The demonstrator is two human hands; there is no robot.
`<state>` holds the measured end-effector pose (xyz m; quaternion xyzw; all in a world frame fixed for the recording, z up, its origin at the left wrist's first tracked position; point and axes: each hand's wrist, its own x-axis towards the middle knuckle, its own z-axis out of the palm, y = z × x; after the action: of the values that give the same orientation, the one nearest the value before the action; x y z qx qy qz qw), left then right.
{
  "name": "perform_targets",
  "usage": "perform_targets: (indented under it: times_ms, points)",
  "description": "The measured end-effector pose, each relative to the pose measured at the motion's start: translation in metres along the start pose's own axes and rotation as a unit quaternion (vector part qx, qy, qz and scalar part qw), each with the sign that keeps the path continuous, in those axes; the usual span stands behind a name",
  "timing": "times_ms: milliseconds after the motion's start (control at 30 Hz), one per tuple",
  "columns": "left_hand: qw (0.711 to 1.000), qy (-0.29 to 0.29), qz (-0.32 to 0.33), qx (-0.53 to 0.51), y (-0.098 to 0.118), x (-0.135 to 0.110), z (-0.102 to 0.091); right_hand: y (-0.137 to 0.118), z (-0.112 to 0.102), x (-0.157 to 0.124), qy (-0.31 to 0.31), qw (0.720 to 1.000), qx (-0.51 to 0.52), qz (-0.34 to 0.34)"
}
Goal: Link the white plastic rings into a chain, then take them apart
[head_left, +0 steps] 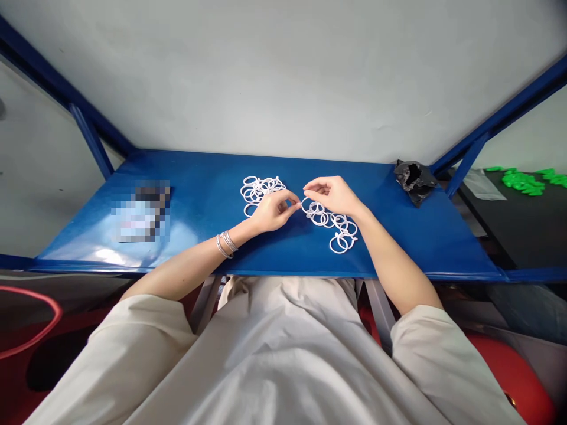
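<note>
My left hand (pixel 273 211) is pinched closed, thumb against forefinger, on the edge of a thin white ring (pixel 306 205). My right hand (pixel 331 193) is just above that ring, its fingers curved and a narrow gap between thumb and forefinger; nothing shows between them. A loose string of overlapping white rings (pixel 340 244), some with small tabs, lies below my right hand on the blue table (pixel 274 254). Behind my left hand is a denser heap of the same rings (pixel 251 184), partly covered by the hand. Whether the rings are linked or only overlap, I cannot tell.
A torn black plastic bag (pixel 415 182) lies at the table's back right. On the left is a blurred-out object (pixel 140 211). Blue frame posts rise at both sides. Bright green pieces (pixel 522 182) and a clear bag (pixel 482 184) sit on a dark surface further right.
</note>
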<state>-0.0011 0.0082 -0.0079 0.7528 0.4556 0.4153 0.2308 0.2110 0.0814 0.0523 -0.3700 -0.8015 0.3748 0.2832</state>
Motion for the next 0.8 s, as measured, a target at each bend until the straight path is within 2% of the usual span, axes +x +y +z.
perform_targets:
  times_ms: [100,233,300,400,467,533,633,800]
  points:
    - [0.997,0.024,0.026,0.072,-0.001,0.004,-0.008,0.011,-0.002,-0.005,-0.01,1.0,-0.012,0.011]
    - [0.972,0.06,0.02,0.227,-0.011,0.012,-0.025,0.016,-0.011,-0.009,0.033,0.988,-0.147,0.043]
    - [0.949,0.081,-0.002,0.305,-0.018,0.015,-0.032,0.019,-0.016,-0.009,0.001,0.975,-0.202,0.09]
    - [0.925,0.109,-0.041,0.362,-0.028,0.016,-0.038,0.021,-0.018,-0.01,-0.074,0.96,-0.224,0.15]
    - [0.917,0.134,-0.05,0.372,-0.031,0.015,-0.038,0.021,-0.016,-0.011,-0.102,0.955,-0.221,0.168]
    - [0.918,0.147,-0.042,0.366,-0.03,0.014,-0.036,0.019,-0.013,-0.011,-0.101,0.956,-0.216,0.172]
    - [0.937,0.106,-0.011,0.331,-0.023,0.012,-0.028,0.017,-0.01,-0.011,-0.081,0.961,-0.209,0.161]
    - [0.976,-0.04,0.067,0.203,-0.005,0.004,-0.005,0.018,-0.011,-0.009,-0.085,0.96,-0.227,0.142]
